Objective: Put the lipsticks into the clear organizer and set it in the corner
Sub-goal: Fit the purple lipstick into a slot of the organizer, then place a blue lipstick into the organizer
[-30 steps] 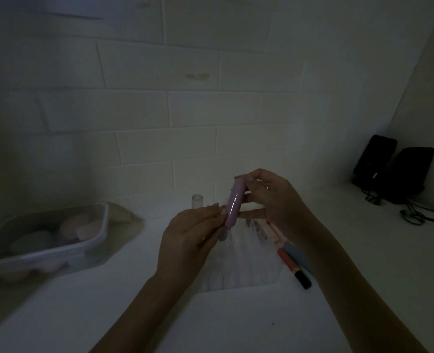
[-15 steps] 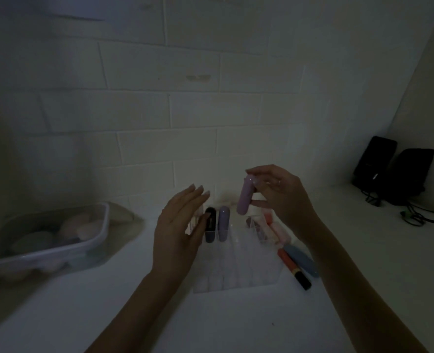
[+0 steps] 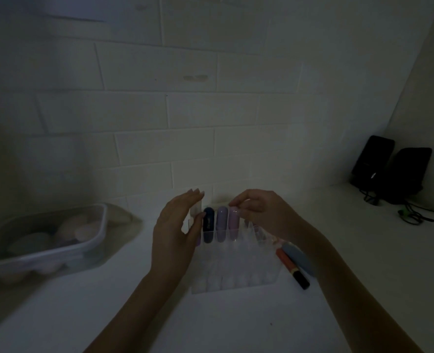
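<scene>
The right hand (image 3: 263, 215) pinches the rounded top of a pink lipstick (image 3: 233, 222) between its curled fingertips; that lipstick stands upright in the back row of the clear organizer (image 3: 236, 271), with its lower part inside a compartment. Just to its left in the same row stand a lilac lipstick (image 3: 222, 225) and a dark blue lipstick (image 3: 208, 224); a pale mark shows on the dark one, too dim to read. The left hand (image 3: 176, 233) is held with fingers straight and together, palm turned toward the organizer's left side; a pale lipstick (image 3: 195, 208) rises just behind those fingers, and whether they touch it cannot be told. No writing can be read anywhere in this dim light. The organizer sits on the white counter (image 3: 236, 324) between the two forearms; its front compartments look clear. Touching its right side lie an orange lipstick with a black cap (image 3: 291, 267) and a blue-grey tube (image 3: 298, 258), partly hidden by the right wrist. Well to the left stands a clear plastic tub (image 3: 93, 240) holding rounded pastel shapes; far right, near the corner, two black speakers (image 3: 391, 169) with cables (image 3: 414, 215).
</scene>
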{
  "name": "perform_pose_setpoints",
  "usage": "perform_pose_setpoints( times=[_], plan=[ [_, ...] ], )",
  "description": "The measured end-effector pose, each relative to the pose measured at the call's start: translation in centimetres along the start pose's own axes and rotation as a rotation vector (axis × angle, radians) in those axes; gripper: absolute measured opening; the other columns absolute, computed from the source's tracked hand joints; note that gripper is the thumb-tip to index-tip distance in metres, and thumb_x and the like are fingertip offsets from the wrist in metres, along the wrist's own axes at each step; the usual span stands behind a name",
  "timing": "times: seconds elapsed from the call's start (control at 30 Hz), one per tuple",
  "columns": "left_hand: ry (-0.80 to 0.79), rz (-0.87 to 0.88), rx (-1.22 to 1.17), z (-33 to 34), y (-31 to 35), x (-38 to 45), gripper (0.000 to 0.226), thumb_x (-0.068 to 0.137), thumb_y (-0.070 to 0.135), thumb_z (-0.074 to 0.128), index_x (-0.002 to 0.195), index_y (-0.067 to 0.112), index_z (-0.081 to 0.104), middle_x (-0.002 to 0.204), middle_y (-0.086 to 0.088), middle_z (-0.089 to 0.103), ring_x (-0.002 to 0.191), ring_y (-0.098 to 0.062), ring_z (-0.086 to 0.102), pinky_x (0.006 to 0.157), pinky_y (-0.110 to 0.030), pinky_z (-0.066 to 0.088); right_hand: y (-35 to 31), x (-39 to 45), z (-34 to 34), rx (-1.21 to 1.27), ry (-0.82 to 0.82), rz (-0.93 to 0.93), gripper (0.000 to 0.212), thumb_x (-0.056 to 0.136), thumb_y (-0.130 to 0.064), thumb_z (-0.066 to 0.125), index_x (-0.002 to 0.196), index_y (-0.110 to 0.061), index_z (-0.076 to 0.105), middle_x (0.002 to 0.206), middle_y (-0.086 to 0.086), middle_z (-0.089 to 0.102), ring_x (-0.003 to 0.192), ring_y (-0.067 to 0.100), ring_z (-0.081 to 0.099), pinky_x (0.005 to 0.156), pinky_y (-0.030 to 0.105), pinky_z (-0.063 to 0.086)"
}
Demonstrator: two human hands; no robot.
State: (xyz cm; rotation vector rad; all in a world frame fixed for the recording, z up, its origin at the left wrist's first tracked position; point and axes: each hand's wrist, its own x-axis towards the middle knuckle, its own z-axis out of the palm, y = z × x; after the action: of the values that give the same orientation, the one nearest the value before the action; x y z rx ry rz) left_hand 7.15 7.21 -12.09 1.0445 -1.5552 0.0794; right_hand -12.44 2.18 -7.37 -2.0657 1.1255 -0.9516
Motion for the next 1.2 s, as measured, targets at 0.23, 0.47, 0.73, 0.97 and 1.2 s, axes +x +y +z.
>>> perform_pose_setpoints(
  times=[0.23, 0.47, 0.73, 0.97, 1.2],
  plan=[
    [0.016, -0.026, -0.001, -0.1, -0.1, 0.0, 0.038, 0.082, 0.007, 0.062, 0.119, 0.016, 0.059, 0.122, 0.007, 0.057, 0.113, 0.012, 0.045, 0.091, -0.027, 0.043, 0.2, -0.1, -3.6, 0.023, 0.122, -0.008, 0.022, 0.088, -0.005, 0.057, 0.100, -0.022, 0.064, 0.094, -0.002, 0.070, 0.081, 0.005, 0.067, 0.076, 0.016, 0.054],
    [-0.005, -0.039, 0.000, 0.0, 0.1, -0.1, 0.041, 0.081, 0.003, 0.067, 0.120, 0.015, 0.059, 0.122, 0.008, 0.056, 0.113, 0.018, 0.042, 0.092, -0.013, 0.037, 2.8, -1.7, -8.3, -0.100, 0.245, 0.204, 0.021, 0.083, -0.005, 0.064, 0.083, -0.026, 0.067, 0.085, 0.014, 0.071, 0.073, 0.024, 0.065, 0.073, 0.033, 0.050],
    [0.006, -0.037, -0.004, 0.0, 0.2, -0.2, 0.040, 0.082, 0.003, 0.066, 0.119, 0.015, 0.059, 0.122, 0.008, 0.055, 0.113, 0.022, 0.039, 0.088, -0.024, 0.041, 3.3, -3.1, -8.4, -0.470, -0.163, 0.780, 0.029, 0.080, -0.031, 0.071, 0.096, -0.008, 0.063, 0.077, 0.003, 0.063, 0.063, 0.010, 0.057, 0.056, 0.021, 0.044],
    [-0.010, -0.007, 0.012, 0.0, 0.3, -0.1, 0.037, 0.083, 0.014, 0.059, 0.119, 0.014, 0.059, 0.122, -0.001, 0.060, 0.111, -0.011, 0.054, 0.095, -0.028, 0.043, 2.6, -3.2, -7.8, -0.543, -0.324, 0.855, 0.036, 0.076, -0.035, 0.075, 0.097, -0.009, 0.061, 0.075, 0.001, 0.059, 0.064, 0.010, 0.055, 0.058, 0.020, 0.044],
    [0.007, -0.001, 0.001, 0.1, 0.6, -0.2, 0.037, 0.082, 0.013, 0.060, 0.119, 0.016, 0.059, 0.122, -0.001, 0.059, 0.113, -0.010, 0.052, 0.096, -0.026, 0.040, 2.3, -2.3, -4.8, -0.665, -0.455, 0.815, 0.048, 0.073, -0.031, 0.077, 0.104, 0.004, 0.065, 0.072, 0.003, 0.058, 0.056, 0.010, 0.050, 0.048, 0.015, 0.042]
  ],
)
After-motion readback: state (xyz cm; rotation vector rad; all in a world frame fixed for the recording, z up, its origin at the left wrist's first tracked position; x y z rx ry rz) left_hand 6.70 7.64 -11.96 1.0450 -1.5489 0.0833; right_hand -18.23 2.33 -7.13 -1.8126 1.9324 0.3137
